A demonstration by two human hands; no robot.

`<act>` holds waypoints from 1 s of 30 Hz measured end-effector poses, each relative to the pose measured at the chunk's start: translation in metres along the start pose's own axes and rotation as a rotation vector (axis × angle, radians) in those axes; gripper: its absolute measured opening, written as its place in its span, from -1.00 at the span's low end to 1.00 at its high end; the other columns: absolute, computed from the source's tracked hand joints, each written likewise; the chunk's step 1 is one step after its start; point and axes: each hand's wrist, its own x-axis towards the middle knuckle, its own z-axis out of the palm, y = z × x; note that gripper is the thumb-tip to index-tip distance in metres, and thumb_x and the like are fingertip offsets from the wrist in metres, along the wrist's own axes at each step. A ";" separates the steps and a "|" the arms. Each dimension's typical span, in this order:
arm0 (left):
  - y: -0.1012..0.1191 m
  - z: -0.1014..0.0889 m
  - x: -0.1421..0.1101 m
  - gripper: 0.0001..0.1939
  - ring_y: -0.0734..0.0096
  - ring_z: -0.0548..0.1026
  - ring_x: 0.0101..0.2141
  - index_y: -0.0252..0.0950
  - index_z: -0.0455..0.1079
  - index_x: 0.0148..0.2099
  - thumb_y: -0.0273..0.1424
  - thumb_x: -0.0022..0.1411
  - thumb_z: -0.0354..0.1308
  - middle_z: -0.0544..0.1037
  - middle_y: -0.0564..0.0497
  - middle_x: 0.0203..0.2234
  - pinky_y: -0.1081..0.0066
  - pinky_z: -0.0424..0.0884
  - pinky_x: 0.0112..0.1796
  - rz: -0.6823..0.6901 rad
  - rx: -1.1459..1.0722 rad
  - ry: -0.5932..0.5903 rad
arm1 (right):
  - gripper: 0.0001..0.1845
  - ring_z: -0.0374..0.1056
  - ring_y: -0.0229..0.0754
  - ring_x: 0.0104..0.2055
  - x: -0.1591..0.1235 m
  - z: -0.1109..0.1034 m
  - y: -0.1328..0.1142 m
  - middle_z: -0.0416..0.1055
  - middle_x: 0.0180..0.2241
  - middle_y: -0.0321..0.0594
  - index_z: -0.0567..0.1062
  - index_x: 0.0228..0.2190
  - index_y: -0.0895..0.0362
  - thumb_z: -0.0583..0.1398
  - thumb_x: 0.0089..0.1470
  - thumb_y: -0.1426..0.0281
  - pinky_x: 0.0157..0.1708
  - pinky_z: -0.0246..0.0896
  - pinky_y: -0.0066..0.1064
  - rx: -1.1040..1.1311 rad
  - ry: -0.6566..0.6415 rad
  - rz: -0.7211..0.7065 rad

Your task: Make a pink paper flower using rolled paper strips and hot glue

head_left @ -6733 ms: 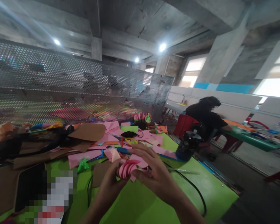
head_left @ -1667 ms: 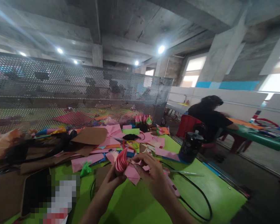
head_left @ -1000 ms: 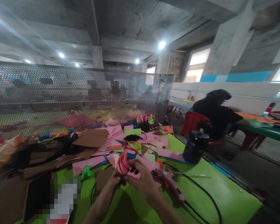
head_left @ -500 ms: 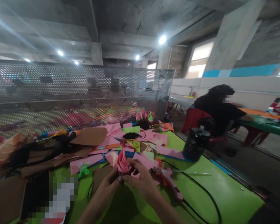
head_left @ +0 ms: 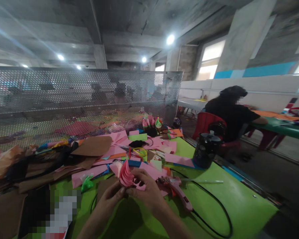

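Between my two hands stands a pink swirled paper ornament (head_left: 126, 175), shaped like a cone of soft ice cream with its tip up. My left hand (head_left: 114, 196) is closed on its lower left side, thumb in front. My right hand (head_left: 146, 190) grips the base from the right, fingers curled round it. The underside of the ornament is hidden by my fingers. To the right of my right hand a pink hot glue gun (head_left: 177, 191) lies on the green tabletop (head_left: 204, 202), its black cord looping to the right.
Pink paper sheets (head_left: 117, 141), brown cardboard (head_left: 93, 146) and a green plastic scrap (head_left: 87, 183) litter the table. A black canister (head_left: 206, 151) stands at the right edge. Finished-looking swirls (head_left: 158, 122) stand near the perforated metal screen (head_left: 84, 103). A co-worker (head_left: 230, 109) sits further right.
The ornament has tilted slightly leftward between my hands, both still holding it. The whole view has shifted a little, with everything appearing somewhat further left.
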 end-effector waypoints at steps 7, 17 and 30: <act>-0.008 0.001 0.000 -0.57 0.11 0.54 -0.15 -0.20 0.58 -0.07 -0.13 0.02 0.37 0.65 -0.14 -0.20 0.22 0.39 -0.09 -0.032 -0.252 -0.085 | -0.66 0.31 -0.23 -0.35 0.001 -0.003 0.004 0.39 -0.16 -0.20 0.60 -0.21 0.06 0.35 -0.03 0.16 -0.33 0.24 -0.39 0.198 -0.041 0.081; -0.004 0.004 -0.002 -0.63 0.38 0.43 -0.42 -0.33 0.57 -0.19 -0.12 0.15 0.27 0.53 -0.06 -0.46 0.43 0.34 -0.37 -0.042 -0.273 -0.271 | -0.57 0.24 -0.26 -0.48 0.001 -0.001 0.003 0.37 -0.44 -0.31 0.57 -0.30 0.09 0.40 -0.15 0.06 -0.46 0.14 -0.43 0.348 -0.064 0.145; -0.014 0.000 0.013 -0.51 0.47 0.38 -0.60 -0.32 0.54 -0.24 -0.01 -0.06 0.38 0.49 0.06 -0.62 0.39 0.35 -0.44 -0.027 -0.371 -0.216 | -0.80 0.30 -0.21 -0.33 0.003 -0.010 -0.001 0.44 -0.28 -0.23 0.57 -0.27 0.07 0.33 0.03 0.29 -0.34 0.17 -0.41 0.121 0.066 -0.055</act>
